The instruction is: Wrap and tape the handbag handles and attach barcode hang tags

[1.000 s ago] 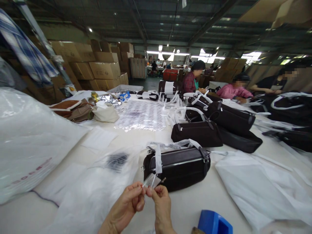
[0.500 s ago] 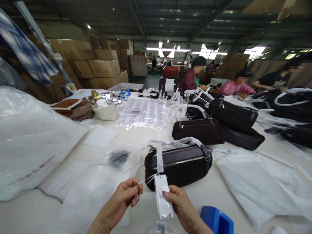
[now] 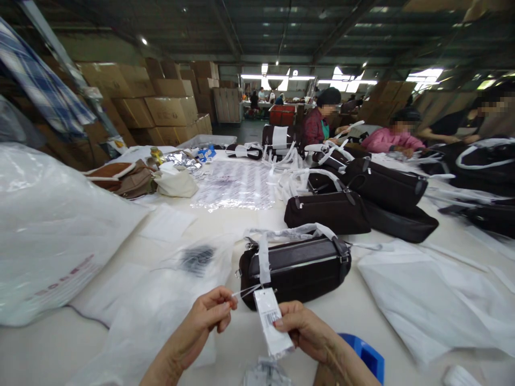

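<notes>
Between thumb and fingers, my left hand pinches a thin white string that runs to the top of a white hang tag. My right hand grips that tag by its right side; it has a barcode and seems to be in a clear sleeve. Just behind both hands lies a dark brown handbag with a silver zipper, its handle wrapped in white paper. Below the tag, more tags in clear plastic lie on the table, partly cut off by the frame.
A blue plastic holder stands by my right forearm. White sheets cover the right, a large plastic bag the left. More dark bags lie farther back. Co-workers sit beyond them; cartons are stacked back left.
My right hand has turned the tag, so its barcode now shows, and tilted it further. My left hand keeps its pinch on the string. A co-worker's hand at the back has risen with a white strip.
</notes>
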Available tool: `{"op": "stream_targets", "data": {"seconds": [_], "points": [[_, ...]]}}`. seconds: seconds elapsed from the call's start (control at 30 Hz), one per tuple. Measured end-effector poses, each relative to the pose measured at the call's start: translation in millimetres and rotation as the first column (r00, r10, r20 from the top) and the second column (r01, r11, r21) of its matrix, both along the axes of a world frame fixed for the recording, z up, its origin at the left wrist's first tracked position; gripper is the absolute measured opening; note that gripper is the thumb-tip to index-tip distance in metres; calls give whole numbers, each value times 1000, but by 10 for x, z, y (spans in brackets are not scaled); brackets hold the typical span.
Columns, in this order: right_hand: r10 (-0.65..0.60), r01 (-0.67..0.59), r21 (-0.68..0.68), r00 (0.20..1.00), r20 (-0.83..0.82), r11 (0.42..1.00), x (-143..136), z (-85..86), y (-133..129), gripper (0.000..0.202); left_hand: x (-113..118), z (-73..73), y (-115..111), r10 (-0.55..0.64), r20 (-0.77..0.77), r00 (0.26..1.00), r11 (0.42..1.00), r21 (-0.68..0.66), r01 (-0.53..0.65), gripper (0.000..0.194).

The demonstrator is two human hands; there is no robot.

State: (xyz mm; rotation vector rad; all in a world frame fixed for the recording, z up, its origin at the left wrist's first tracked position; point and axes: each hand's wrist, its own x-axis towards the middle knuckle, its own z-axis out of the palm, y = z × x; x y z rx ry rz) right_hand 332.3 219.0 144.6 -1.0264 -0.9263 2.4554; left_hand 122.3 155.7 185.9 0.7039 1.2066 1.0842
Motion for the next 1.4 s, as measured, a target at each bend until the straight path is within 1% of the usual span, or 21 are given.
{"op": "stream_targets", "data": {"seconds": [0.1, 0.2, 0.27, 0.37, 0.43, 0.53, 0.67, 0.7, 0.77, 0.83, 0.87, 0.97, 1.03, 1.13, 1.23, 1.33, 1.4], "points": [[-19, 19, 16, 1000, 10, 1000, -42, 14, 2, 18, 54, 13, -28, -59, -22, 998, 998, -4, 59, 25], [-105, 104, 62, 994, 6, 993, -152, 32, -82, 18, 130, -24, -125, -199, -63, 978, 980, -30, 197, 35], [-179, 178, 101, 984, -2, 979, -234, 28, -163, 19, 166, -86, -191, -273, -81, 959, 962, -42, 270, 42], [-290, 286, 155, 957, 8, 946, -326, 15, -256, 19, 187, -205, -250, -359, -94, 929, 933, -13, 359, 47], [-347, 337, 180, 937, 28, 924, -358, 16, -277, 19, 192, -272, -265, -390, -89, 917, 921, -8, 390, 50], [-399, 379, 249, 917, 30, 891, -377, 35, -262, 20, 214, -318, -285, -352, -74, 933, 936, -46, 350, 56], [-459, 411, 400, 888, 28, 819, -424, 52, -225, 22, 283, -296, -316, -293, -38, 955, 955, -60, 291, 63], [-470, 418, 417, 882, 27, 807, -447, 49, -221, 23, 307, -286, -322, -277, -31, 960, 960, -56, 275, 65], [-476, 421, 424, 879, 28, 802, -497, 38, -222, 24, 357, -274, -330, -235, -30, 971, 971, -44, 234, 66], [-449, 388, 434, 893, 44, 813, -537, 20, -232, 27, 400, -277, -335, -164, -35, 986, 986, -28, 163, 65], [-418, 350, 447, 907, 59, 823, -547, 10, -241, 30, 414, -284, -338, -116, -42, 992, 993, -15, 115, 62], [-265, 186, 450, 957, 119, 874, -527, -24, -278, 43, 421, -315, -350, 32, -63, 998, 999, 28, -30, 54], [-177, 101, 461, 976, 124, 882, -481, -41, -307, 50, 403, -328, -357, 93, -47, 995, 996, 23, -92, 55], [-136, 77, 538, 988, 70, 839, -405, -40, -333, 45, 367, -329, -360, 149, 8, 989, 989, -10, -149, 56], [-108, 70, 588, 994, 29, 806, -372, -19, -327, 38, 343, -329, -354, 183, 31, 983, 983, -2, -183, 54], [-97, 69, 633, 995, 11, 771, -399, -15, -324, 32, 343, -338, -342, 149, 96, 984, 989, 1, -150, 59], [-115, 85, 666, 993, 1, 741, -429, -39, -345, 36, 346, -346, -331, 119, 142, 983, 993, 7, -121, 62]]}}
